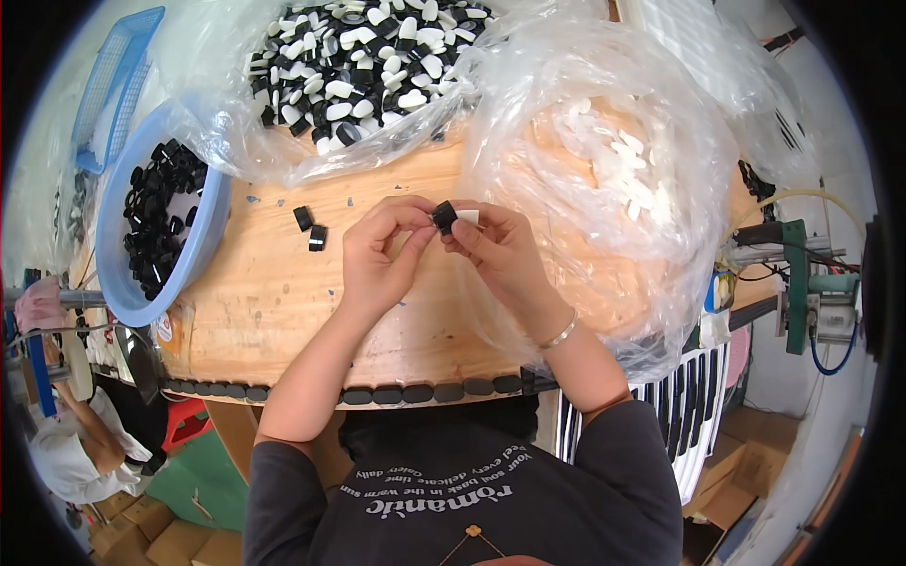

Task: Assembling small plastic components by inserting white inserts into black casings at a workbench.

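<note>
Over the middle of the wooden table my two hands meet at a small black cap-like piece [444, 217]. My left hand [379, 253] is closed, its thumb and forefinger pinching at the piece's left side. From the other side, my right hand [505, 247] grips the same piece with thumb and fingers. A small white oval piece [467, 218] shows between the right fingers, against the black one; whether they are joined I cannot tell. Two loose black pieces, one [302, 219] just behind the other [318, 238], lie left of my left hand.
A blue basin [219, 212] of black pieces stands left. Behind lies a heap of black and white pieces [359, 71] on plastic; a clear bag [604, 274] with white pieces spreads right. Black ovals [415, 393] line the table's front edge. Another person [85, 443] is far left.
</note>
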`<move>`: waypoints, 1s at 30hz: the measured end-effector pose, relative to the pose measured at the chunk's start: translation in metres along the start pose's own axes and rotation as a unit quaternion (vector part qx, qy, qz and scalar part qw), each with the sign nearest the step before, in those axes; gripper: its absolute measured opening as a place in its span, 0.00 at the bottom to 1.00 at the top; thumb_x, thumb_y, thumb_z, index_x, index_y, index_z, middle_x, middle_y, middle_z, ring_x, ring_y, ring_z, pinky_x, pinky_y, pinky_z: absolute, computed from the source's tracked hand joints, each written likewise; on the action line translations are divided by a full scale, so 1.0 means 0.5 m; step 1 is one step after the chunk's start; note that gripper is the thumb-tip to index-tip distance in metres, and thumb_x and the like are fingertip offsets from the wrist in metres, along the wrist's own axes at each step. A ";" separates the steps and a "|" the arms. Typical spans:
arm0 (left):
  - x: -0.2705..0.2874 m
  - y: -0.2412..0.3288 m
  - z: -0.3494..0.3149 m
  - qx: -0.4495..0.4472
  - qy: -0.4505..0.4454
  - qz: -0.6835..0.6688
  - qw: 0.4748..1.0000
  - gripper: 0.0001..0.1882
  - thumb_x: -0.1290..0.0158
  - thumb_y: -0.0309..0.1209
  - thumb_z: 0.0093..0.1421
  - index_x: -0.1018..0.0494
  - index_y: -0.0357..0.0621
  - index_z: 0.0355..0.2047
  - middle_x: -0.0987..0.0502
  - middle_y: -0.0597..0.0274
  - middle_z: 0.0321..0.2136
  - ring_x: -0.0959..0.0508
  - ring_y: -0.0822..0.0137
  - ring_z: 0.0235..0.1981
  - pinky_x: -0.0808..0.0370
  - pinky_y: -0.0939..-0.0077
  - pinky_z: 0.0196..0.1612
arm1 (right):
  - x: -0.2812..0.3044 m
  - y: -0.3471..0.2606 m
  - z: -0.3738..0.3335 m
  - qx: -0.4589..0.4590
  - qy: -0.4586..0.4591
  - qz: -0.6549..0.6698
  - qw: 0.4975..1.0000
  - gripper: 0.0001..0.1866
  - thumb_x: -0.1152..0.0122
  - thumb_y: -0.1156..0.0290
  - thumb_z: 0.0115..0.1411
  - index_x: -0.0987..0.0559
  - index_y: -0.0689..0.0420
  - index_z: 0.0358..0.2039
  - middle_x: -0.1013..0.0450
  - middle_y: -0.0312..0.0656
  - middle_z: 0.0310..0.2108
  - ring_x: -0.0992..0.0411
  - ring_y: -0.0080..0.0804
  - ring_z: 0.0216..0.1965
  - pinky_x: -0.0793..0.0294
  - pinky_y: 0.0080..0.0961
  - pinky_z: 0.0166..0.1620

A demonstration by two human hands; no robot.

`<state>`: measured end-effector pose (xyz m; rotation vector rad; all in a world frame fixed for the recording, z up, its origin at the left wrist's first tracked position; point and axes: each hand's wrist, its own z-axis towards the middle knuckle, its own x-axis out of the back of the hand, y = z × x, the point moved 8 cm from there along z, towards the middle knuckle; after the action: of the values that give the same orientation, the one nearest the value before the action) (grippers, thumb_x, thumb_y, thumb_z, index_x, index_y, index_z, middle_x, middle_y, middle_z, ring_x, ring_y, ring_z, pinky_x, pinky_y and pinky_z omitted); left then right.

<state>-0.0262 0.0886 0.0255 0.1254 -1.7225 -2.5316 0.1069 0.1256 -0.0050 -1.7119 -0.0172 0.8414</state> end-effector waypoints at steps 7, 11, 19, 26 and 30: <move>-0.004 0.006 -0.003 0.026 0.017 -0.032 0.999 0.08 0.47 0.11 0.54 0.27 0.32 0.33 0.26 0.56 0.42 0.25 0.71 0.42 0.26 0.81 0.45 | -0.005 0.001 0.000 0.005 0.001 -0.013 1.000 0.13 0.40 0.75 0.60 0.24 0.64 0.45 0.26 0.40 0.40 0.27 0.21 0.36 0.26 0.18 0.42; 0.002 -0.012 -0.009 0.070 0.049 -0.144 0.986 0.11 0.45 0.10 0.52 0.29 0.32 0.35 0.26 0.56 0.40 0.24 0.71 0.40 0.27 0.82 0.44 | -0.022 -0.039 -0.008 0.107 0.000 -0.147 0.983 0.11 0.39 0.75 0.59 0.22 0.65 0.41 0.28 0.39 0.39 0.31 0.19 0.33 0.30 0.14 0.38; 0.003 -0.007 -0.010 0.048 0.063 -0.143 0.987 0.15 0.44 0.09 0.51 0.31 0.32 0.38 0.26 0.55 0.40 0.26 0.73 0.37 0.27 0.82 0.44 | -0.004 -0.061 -0.022 0.188 0.108 -0.139 0.966 0.08 0.42 0.79 0.60 0.21 0.65 0.39 0.29 0.38 0.37 0.33 0.18 0.32 0.34 0.12 0.33; 0.004 0.000 -0.009 0.036 0.070 -0.133 0.988 0.14 0.43 0.10 0.50 0.30 0.32 0.37 0.25 0.54 0.40 0.25 0.71 0.39 0.26 0.80 0.44 | -0.029 -0.047 -0.020 0.168 -0.004 -0.182 0.969 0.12 0.41 0.82 0.57 0.23 0.63 0.43 0.32 0.37 0.41 0.33 0.21 0.40 0.32 0.17 0.43; 0.007 0.011 -0.008 0.015 0.040 -0.055 0.998 0.12 0.44 0.08 0.49 0.28 0.32 0.33 0.25 0.53 0.39 0.24 0.69 0.40 0.25 0.78 0.46 | -0.033 -0.032 -0.009 0.075 -0.039 -0.170 0.982 0.11 0.42 0.81 0.58 0.22 0.62 0.42 0.36 0.35 0.41 0.35 0.20 0.42 0.32 0.17 0.43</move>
<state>-0.0292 0.0823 0.0288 0.3277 -1.7690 -2.5375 0.1034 0.1199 0.0174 -1.4792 -0.2847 0.6374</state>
